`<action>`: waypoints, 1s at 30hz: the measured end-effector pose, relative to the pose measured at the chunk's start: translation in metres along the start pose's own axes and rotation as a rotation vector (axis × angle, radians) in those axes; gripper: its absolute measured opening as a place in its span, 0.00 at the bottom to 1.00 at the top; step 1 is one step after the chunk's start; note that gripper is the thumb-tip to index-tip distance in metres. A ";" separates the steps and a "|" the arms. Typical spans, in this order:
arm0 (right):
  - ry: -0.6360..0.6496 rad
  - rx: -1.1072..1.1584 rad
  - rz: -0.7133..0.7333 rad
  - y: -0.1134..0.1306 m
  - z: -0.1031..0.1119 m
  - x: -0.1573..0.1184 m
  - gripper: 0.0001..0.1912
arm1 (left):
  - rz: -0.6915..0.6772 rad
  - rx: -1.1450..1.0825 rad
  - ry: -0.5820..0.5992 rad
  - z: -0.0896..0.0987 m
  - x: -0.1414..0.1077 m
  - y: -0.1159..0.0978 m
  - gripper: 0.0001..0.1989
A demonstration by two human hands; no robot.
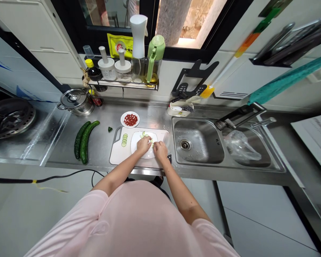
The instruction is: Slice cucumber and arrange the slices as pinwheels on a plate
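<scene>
My left hand point(143, 144) and my right hand point(159, 148) are both over the white plate point(136, 142) that lies on the cutting board point(117, 154), near the front edge of the steel counter point(101, 150). The fingertips of the two hands meet above the middle of the plate, where some pale green cucumber slices point(145, 135) lie. The fingers of both hands are bent and close together, and they seem to pinch small pieces of cucumber between them, but the pieces are too small and too much covered, so I cannot tell how firmly each hand holds them. A short row of cut cucumber rounds point(124, 140) lies on the left part of the board, just beside the plate. A dark knife handle point(169, 158) shows at the right edge of the board, just beside my right wrist. Two whole cucumbers point(83, 144) lie side by side on the counter, well apart from the board, toward the left. A small green cucumber end point(110, 129) lies between them and the board's back left corner. A small dish of red pieces point(130, 119) stands behind the board. The sink point(200, 150) is to the right of the board, with a plastic bag point(240, 146) in its second basin. A steel pot point(76, 101) with a lid stands at the back left of the counter.
</scene>
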State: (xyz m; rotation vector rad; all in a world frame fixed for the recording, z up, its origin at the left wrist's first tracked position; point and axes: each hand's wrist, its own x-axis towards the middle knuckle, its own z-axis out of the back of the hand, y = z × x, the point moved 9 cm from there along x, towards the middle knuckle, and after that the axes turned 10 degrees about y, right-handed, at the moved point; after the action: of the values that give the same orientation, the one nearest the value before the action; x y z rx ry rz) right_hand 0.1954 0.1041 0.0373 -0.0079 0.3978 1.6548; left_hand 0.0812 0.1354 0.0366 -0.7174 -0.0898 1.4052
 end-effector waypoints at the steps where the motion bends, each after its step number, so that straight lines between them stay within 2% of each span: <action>1: -0.003 -0.002 0.006 0.001 0.000 0.000 0.14 | 0.004 0.006 0.001 0.000 0.000 0.000 0.12; 11: -0.005 -0.034 0.023 0.005 -0.001 0.000 0.14 | 0.008 0.024 0.008 -0.004 0.002 0.000 0.10; 16: -0.081 0.003 0.050 0.005 0.005 -0.002 0.13 | -0.003 -0.021 -0.024 0.000 -0.001 -0.001 0.10; 24: -0.198 0.090 0.128 0.011 0.015 -0.013 0.13 | -0.090 -0.191 -0.130 0.017 -0.036 -0.001 0.09; 30: -0.242 0.180 0.197 0.022 0.024 -0.028 0.13 | -0.096 -0.311 -0.221 0.030 -0.068 0.027 0.09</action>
State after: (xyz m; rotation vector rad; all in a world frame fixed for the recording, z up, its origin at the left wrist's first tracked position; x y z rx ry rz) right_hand 0.1829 0.0823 0.0722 0.3730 0.3691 1.7833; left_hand 0.0308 0.0857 0.0710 -0.7986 -0.5193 1.3884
